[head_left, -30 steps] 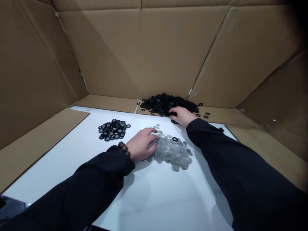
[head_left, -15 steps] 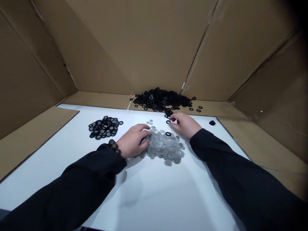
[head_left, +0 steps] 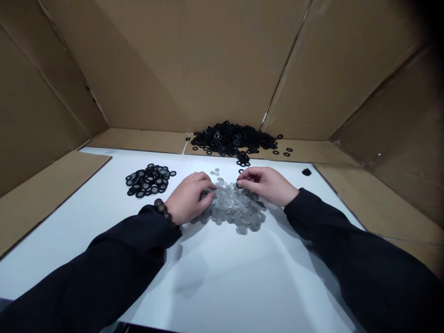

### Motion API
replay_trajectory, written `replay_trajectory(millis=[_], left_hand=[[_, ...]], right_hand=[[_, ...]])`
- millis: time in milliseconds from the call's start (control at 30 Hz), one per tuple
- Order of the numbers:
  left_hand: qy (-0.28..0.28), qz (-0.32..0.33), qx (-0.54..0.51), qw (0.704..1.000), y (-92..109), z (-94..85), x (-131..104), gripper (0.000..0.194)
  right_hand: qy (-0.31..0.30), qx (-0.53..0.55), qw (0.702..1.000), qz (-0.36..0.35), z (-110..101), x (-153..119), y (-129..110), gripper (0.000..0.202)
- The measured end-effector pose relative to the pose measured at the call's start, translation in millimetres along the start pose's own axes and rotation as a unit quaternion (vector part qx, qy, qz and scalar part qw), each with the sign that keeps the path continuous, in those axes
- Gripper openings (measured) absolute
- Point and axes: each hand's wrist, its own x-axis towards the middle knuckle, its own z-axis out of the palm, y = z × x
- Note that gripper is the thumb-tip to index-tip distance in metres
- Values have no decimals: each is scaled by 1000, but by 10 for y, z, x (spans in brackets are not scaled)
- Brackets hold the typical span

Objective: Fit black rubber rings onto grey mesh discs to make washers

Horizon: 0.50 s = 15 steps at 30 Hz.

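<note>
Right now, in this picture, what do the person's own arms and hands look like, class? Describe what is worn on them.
Long, loose black sleeves cover both arms down to the wrists, with no print or marking to be made out. The left hand is ungloved, with a bracelet of round, dark brown beads at its wrist. The right hand is ungloved too.

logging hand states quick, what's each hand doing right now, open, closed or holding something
Left hand: half-curled at the pile of translucent discs; whether it grips one cannot be told.
Right hand: closed, pinching a black ring.
</note>
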Motion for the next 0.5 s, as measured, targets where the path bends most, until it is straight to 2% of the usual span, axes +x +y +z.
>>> replay_trajectory(millis=[133,300,400,500], left_hand=[[27,-83,-85,993,121,-6,39,17],[31,-169,-205,964,220,18,75,22],[44,-192,-259,946,198,42,72,21],[61,-203,-287,934,166,62,64,19]], right_hand=[[76,77,994,-4,199,-75,-236,23],[66,137,988,2,349,-144,-378,22],[62,68,995,-30,303,-131,-302,22],[43,-92,992,-76,238,-108,-190,22]])
